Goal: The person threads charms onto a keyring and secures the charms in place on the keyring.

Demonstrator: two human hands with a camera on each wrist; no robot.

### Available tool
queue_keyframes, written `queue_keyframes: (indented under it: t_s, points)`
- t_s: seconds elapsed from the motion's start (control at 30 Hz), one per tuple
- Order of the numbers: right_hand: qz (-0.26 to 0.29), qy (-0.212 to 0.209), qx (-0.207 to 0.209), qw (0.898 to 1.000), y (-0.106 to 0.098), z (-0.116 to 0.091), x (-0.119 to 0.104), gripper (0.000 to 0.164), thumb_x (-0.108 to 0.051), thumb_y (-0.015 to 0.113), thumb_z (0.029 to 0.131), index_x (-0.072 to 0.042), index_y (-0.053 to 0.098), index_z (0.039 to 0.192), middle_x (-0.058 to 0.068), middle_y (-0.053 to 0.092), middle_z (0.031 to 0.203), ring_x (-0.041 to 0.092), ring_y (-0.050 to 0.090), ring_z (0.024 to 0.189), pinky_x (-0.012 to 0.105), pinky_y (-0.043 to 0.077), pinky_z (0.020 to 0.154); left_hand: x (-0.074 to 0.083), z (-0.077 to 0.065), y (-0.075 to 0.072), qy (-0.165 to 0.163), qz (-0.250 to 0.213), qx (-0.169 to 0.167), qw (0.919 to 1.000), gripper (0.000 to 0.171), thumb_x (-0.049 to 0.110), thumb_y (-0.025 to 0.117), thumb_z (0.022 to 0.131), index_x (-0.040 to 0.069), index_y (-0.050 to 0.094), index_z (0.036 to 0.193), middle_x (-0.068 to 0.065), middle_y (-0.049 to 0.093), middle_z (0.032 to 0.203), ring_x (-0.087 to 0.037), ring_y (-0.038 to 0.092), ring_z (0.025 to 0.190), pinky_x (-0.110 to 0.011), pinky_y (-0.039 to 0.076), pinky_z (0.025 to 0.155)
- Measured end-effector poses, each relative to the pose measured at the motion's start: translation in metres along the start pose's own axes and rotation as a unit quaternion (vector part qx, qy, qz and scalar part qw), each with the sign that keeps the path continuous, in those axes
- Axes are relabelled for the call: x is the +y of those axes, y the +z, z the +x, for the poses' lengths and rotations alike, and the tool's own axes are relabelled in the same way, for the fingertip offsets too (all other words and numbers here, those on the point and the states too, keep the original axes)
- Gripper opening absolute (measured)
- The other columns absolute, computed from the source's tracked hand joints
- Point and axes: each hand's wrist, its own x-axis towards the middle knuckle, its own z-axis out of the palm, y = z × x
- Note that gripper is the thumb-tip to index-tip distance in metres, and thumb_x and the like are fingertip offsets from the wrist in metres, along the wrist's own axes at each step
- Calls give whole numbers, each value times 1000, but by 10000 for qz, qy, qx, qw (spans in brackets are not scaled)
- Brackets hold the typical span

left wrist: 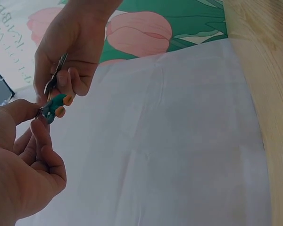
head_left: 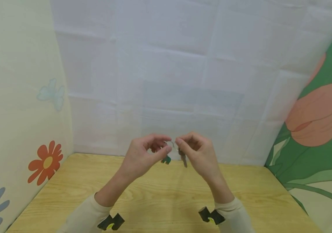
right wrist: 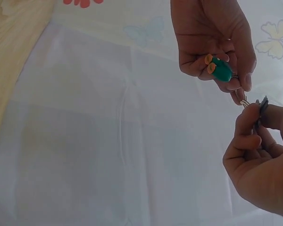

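Note:
Both hands hold a metal key ring [head_left: 170, 142] up above the table, with a small green figurine charm and a key on it. My left hand [head_left: 142, 153] pinches the ring between thumb and forefinger. The green charm [head_left: 166, 160] hangs just below those fingertips; orange round ends show on the charm [right wrist: 220, 68] in the right wrist view. My right hand [head_left: 199, 153] pinches the key [head_left: 184, 160] near its top, and the blade points down. Fingers partly hide where the key meets the ring.
A wood-grain table [head_left: 154, 197] lies beneath the hands. White cloth [head_left: 166, 64] hangs behind it. Flower-printed panels stand left and right, with a red flower [head_left: 48, 162] and a pink tulip [head_left: 323, 113]. Black mounts [head_left: 111, 222] sit near both wrists.

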Motion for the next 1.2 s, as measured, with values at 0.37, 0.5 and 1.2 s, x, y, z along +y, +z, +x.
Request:
queue_keyframes:
  t_s: [0.37, 0.5, 1.2]
  points:
    - [-49, -233, -12, 9997, 2, 0, 1, 6, -10, 68, 100, -8, 73, 100, 5, 67, 77, 23, 61, 58, 34, 50, 47, 1, 0, -1, -17, -104, -130, 9999, 23, 26, 75, 96, 18, 77, 117, 9, 73, 87, -14, 67, 70, -30, 44, 49]
    - [77, -245, -10, 9997, 3, 0, 1, 7, -8, 66, 101, -9, 73, 101, 7, 66, 77, 24, 59, 56, 35, 49, 44, 1, -1, 1, 153, -113, -157, 9997, 20, 24, 75, 96, 17, 78, 115, 10, 72, 85, -14, 66, 70, -30, 44, 48]
    - [1210, 468, 18, 9916, 0, -2, -1, 18, -14, 62, 104, 2, 67, 106, 16, 59, 80, 26, 48, 61, 31, 48, 58, 9, -3, 2, 451, -428, 261, 9977, 20, 17, 77, 94, 17, 77, 115, 7, 72, 87, -17, 65, 72, -31, 48, 55]
